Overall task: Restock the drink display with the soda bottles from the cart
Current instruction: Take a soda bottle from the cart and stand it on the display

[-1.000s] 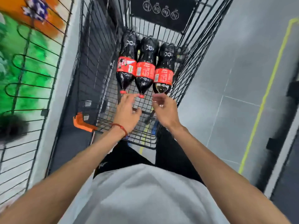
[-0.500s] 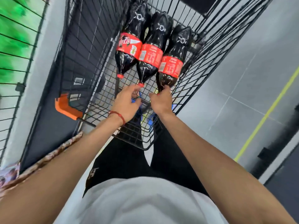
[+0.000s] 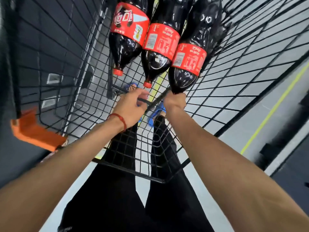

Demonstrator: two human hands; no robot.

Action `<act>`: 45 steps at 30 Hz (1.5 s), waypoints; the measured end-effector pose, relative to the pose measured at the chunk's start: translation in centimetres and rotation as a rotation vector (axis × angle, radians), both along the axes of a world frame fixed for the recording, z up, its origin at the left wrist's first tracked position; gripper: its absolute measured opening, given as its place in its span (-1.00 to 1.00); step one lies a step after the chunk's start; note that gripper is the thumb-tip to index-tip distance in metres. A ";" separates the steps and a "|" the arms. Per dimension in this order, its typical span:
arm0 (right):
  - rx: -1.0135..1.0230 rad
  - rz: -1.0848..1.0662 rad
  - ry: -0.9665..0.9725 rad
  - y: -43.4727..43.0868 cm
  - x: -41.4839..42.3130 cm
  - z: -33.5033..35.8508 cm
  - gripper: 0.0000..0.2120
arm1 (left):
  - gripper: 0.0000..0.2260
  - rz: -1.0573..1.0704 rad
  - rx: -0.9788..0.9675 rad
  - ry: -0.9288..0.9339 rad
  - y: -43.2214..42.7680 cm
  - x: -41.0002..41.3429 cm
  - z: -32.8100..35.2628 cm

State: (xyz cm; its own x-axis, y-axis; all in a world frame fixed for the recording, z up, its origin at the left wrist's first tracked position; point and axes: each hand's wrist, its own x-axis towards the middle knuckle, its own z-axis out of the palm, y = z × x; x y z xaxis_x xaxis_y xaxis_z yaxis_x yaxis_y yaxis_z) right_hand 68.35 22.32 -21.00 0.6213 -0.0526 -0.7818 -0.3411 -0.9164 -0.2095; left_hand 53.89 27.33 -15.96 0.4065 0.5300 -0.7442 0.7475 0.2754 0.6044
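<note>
Grey tiled floor [image 3: 254, 121] under a wire cart [image 3: 130, 169] holding three soda bottles.
On its mesh, caps toward the person, lie the left bottle [image 3: 127, 36] and middle bottle [image 3: 158, 52]; the left hand [image 3: 132, 104], fingers loose and empty, hovers just short of the middle cap; the right hand [image 3: 175, 101] grips the right bottle [image 3: 187, 64] by its neck.

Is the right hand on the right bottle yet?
Touching. The head view shows the right hand curled round the neck of the right bottle, hiding its cap.
</note>
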 end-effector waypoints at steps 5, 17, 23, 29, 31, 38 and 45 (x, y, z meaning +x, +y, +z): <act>-0.027 0.035 -0.010 -0.1 0.1 1.1 -0.71 | -0.64 -0.056 0.030 -0.036 2.0 -0.1 -0.6; 0.359 -0.209 0.438 3.6 2.1 17.8 -0.73 | 0.00 -0.354 0.323 -0.172 5.0 2.4 4.1; 0.396 -0.195 0.551 4.1 2.5 21.4 -0.62 | -0.04 -0.377 0.381 -0.394 6.0 4.9 7.1; 0.226 0.261 0.543 4.0 2.7 21.4 -0.41 | -0.09 -0.320 0.286 -0.372 6.4 7.1 5.8; 0.163 0.417 0.494 3.9 3.1 21.3 -0.37 | -0.14 -0.308 0.284 -0.398 6.3 7.0 5.3; 0.010 0.812 -0.296 4.8 7.9 17.5 -0.74 | 0.02 -0.386 0.330 -0.423 6.4 4.4 2.7; -0.037 1.529 -0.174 7.8 13.2 8.7 0.02 | 0.03 -0.412 0.348 -0.417 8.2 4.4 1.8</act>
